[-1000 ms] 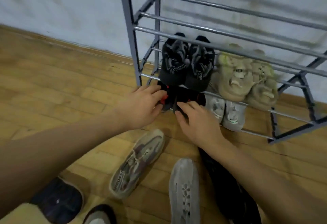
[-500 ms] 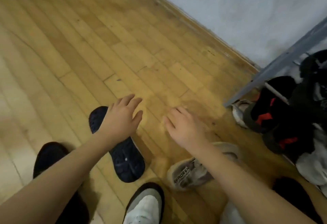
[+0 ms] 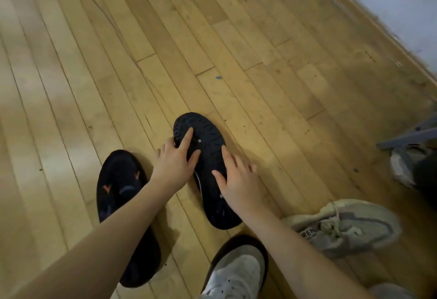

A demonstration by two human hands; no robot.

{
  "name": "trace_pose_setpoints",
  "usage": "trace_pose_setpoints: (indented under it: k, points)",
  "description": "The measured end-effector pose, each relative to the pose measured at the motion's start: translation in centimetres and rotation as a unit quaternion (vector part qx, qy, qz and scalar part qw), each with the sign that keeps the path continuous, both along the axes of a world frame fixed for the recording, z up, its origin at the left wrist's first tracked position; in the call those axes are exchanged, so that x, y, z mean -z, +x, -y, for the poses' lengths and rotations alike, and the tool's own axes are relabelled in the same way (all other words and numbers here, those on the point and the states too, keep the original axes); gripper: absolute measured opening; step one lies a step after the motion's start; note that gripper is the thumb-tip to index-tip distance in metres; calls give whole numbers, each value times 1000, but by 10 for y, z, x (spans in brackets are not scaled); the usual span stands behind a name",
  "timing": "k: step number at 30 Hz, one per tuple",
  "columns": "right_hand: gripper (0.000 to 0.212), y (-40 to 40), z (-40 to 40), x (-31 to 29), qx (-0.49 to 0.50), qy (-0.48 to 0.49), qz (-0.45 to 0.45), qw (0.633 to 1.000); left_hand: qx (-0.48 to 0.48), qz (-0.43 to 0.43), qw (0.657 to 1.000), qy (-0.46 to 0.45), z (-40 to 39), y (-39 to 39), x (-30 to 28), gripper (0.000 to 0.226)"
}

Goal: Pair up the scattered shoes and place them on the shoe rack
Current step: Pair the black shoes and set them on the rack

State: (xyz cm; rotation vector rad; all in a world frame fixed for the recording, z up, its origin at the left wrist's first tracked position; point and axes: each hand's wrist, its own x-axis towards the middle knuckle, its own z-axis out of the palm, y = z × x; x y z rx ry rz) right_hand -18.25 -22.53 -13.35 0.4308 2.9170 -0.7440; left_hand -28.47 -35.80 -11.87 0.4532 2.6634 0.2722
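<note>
Black shoe, sole upward, lies on the wooden floor directly under your fingers, its toe pointing away from you and its heel toward you. Your left hand rests on the shoe's left edge: the fingers are nearly straight and spread, the forefinger laid along the tread near the toe, the others reaching over the rim; no curl round the shoe is visible. Your right hand lies flat on the shoe's right side, fingers extended and spread, thumb on the mid-sole, the outer fingers overhanging onto the floor. Both hands therefore touch the shoe with straightened fingers rather than clasping it.

Second black shoe, upright, with small orange marks on its upper, lies just left of your left hand and partly under that forearm, apart from the overturned one. Beige-grey sneaker with laces lies on its side just right of your right forearm. White-toed shoe with a dark edge sits between your forearms, close to the overturned shoe's heel. Shoe rack: only a grey foot bar shows, well to the right of your right fingers, with a pale shoe beneath it, blurred.
</note>
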Motion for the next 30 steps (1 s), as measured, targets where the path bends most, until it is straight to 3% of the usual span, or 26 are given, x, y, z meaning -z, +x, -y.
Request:
trace_pose_setpoints:
  k: [8, 11, 14, 19, 24, 30]
  points:
    - [63, 17, -9, -25, 158, -93, -68, 981, 66, -63, 992, 88, -31, 4, -6, 59]
    - [66, 29, -35, -40, 173, -9, -126, 977, 112, -62, 986, 110, -63, 9, -9, 62]
    - [56, 36, -54, -48, 111, 98, -155, 977, 128, -37, 980, 146, -94, 16, -12, 63]
    - [34, 41, -59, -46, 59, 48, -148, 986, 45, -12, 974, 221, -94, 24, -13, 56]
    - [62, 45, -51, -28, 173, -20, -59, 983, 23, -37, 986, 164, -68, 19, -4, 51]
    - [53, 42, -44, -10, 161, -66, 31, 984, -14, -9, 989, 147, -66, 30, 8, 53]
